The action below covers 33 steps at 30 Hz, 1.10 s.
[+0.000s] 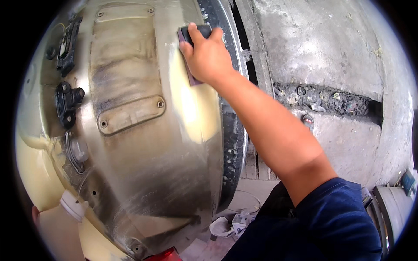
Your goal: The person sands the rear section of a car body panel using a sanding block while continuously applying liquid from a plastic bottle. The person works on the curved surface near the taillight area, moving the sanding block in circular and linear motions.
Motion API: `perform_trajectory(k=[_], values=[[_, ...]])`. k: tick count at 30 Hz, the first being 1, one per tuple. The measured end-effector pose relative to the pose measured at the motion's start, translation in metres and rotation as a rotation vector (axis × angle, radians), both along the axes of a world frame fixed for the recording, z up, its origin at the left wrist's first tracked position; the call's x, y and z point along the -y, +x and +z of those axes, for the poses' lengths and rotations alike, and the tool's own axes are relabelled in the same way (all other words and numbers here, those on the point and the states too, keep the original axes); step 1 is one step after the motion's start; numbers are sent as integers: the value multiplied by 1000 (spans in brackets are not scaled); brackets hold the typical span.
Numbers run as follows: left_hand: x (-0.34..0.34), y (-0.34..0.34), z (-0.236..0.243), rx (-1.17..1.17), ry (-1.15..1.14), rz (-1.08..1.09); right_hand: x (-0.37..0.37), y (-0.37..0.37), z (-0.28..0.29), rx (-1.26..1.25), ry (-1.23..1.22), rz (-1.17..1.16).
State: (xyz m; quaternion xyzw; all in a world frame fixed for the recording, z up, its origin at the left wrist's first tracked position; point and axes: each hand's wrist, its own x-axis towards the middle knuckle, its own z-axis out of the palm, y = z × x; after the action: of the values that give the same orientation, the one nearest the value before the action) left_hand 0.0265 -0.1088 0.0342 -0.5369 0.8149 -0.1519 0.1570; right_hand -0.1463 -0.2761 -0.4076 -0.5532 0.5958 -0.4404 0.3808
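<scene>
My right hand [207, 54] is closed over a dark sanding block [201, 30] with brownish-purple sandpaper [194, 81] on its face. Thumb and fingers spread across the block's back, pressing it to the panel. Under and below it lies a smooth pale-yellow filler patch [193, 111] on the bare metal car panel [174, 174]. At the lower left, a pale plastic bottle [56, 230] with a white cap [72, 205] tilts toward the panel. A bit of my left hand [35, 214] shows at the bottle's edge, gripping it; its other fingers are hidden.
Black latch-like fittings [67, 102] line the panel's left side. A dark rubbery strip [233, 152] runs along its right edge. Beyond lies a concrete floor [322, 43] with a debris-filled trench [326, 100]. A red lamp [164, 255] and a small white box [241, 223] sit low down.
</scene>
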Motion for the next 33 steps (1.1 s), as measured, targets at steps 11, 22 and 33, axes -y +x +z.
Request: perform_trajectory(k=[11,22,33], values=[[2,0,-11,6,-57,9,-1,-2,6,25,22,16],[2,2,-17,4,-97,17,-58,-2,6,57,7,100],[2,5,-26,-7,-122,26,-91,-2,5,24,-45,122]])
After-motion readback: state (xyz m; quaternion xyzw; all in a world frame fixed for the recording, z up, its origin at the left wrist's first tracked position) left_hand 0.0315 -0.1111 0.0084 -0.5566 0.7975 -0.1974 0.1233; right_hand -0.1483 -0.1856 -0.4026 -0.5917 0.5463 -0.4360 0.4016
